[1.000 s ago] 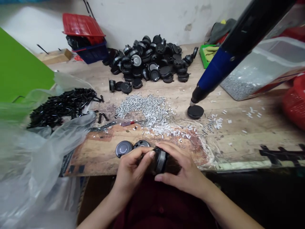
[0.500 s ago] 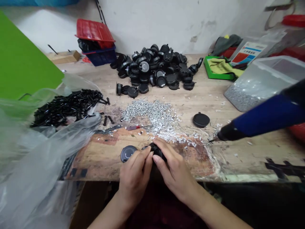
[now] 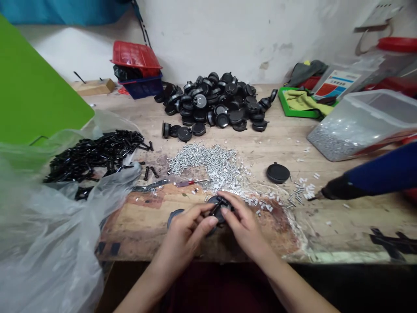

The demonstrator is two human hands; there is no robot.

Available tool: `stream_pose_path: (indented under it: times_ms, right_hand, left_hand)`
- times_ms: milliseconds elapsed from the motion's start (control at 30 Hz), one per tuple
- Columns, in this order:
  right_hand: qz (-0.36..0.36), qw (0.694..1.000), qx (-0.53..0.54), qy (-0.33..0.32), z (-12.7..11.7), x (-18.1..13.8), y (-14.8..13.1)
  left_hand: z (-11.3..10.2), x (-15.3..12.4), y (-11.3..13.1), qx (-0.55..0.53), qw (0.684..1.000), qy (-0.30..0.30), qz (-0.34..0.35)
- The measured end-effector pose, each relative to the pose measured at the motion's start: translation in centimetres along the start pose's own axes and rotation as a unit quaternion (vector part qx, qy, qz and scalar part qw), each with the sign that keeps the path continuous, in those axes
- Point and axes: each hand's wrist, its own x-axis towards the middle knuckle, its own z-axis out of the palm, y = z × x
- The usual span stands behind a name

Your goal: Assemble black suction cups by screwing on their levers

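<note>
Head view, left hand (image 3: 187, 228) and right hand (image 3: 243, 224) both gripping a black round part (image 3: 219, 216) over the table (image 3: 137, 234), silver screws (image 3: 198, 157) heaped beyond, blue driver (image 3: 374, 174) off right.

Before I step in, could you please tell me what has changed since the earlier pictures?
The left hand and right hand still hold the black disc, turned from edge-on to show its face. The blue tool has swung right and toward the person, away from the lone disc. The heap of discs, the screws and the lone disc stayed put.
</note>
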Motion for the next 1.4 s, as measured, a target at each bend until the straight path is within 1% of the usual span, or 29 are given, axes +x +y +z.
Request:
stream_pose_path:
  times_ms: [33, 100, 133, 200, 300, 400, 500, 600, 700, 900, 1067, 1167, 1400]
  right_hand:
    - [0.031, 0.998, 0.056, 0.01, -0.3, 0.3, 0.2]
    - [0.084, 0.982, 0.169, 0.027, -0.9, 0.7, 0.5]
    - [0.1, 0.971, 0.215, 0.035, -1.2, 0.9, 0.7]
    - [0.111, 0.955, 0.27, 0.047, -1.6, 1.2, 0.8]
    - [0.104, 0.955, 0.275, 0.047, -1.9, 1.5, 1.0]
    - [0.091, 0.961, 0.256, 0.041, -2.0, 1.7, 1.0]
    - [0.087, 0.962, 0.255, 0.036, -1.9, 1.9, 1.0]
    - [0.093, 0.962, 0.255, 0.026, -2.1, 1.9, 1.0]
    - [0.093, 0.967, 0.237, 0.034, -2.3, 1.7, 1.3]
    - [0.103, 0.962, 0.252, 0.032, -2.4, 1.4, 1.3]
    - [0.094, 0.967, 0.235, 0.025, -2.3, 1.3, 1.3]
    - [0.099, 0.968, 0.228, 0.026, -2.3, 1.2, 1.6]
    - [0.112, 0.951, 0.283, 0.054, -1.9, 1.4, 1.7]
  left_hand:
    - [-0.5, 0.7, 0.0, 0.004, 1.0, 0.007, -0.001]
    - [-1.6, 2.4, -0.4, 0.038, 0.998, 0.051, 0.007]
    - [-2.1, 3.4, -0.7, 0.064, 0.995, 0.07, 0.011]
    - [-2.8, 5.5, -1.5, 0.129, 0.988, 0.076, 0.028]
    - [-3.0, 8.4, -2.6, 0.22, 0.972, 0.049, 0.07]
    - [-2.4, 10.8, -3.2, 0.257, 0.962, 0.012, 0.091]
    - [-1.5, 12.3, -3.0, 0.286, 0.951, -0.029, 0.116]
    - [-1.1, 12.9, -2.6, 0.314, 0.937, -0.062, 0.139]
    - [-1.4, 12.9, -2.3, 0.341, 0.926, -0.08, 0.144]
    - [-2.4, 12.8, -2.4, 0.376, 0.916, -0.064, 0.125]
    - [-1.6, 12.9, -2.0, 0.394, 0.906, -0.086, 0.127]
    - [-1.2, 12.9, -1.6, 0.411, 0.9, -0.088, 0.113]
    - [-0.8, 12.9, -1.2, 0.47, 0.876, -0.085, 0.071]
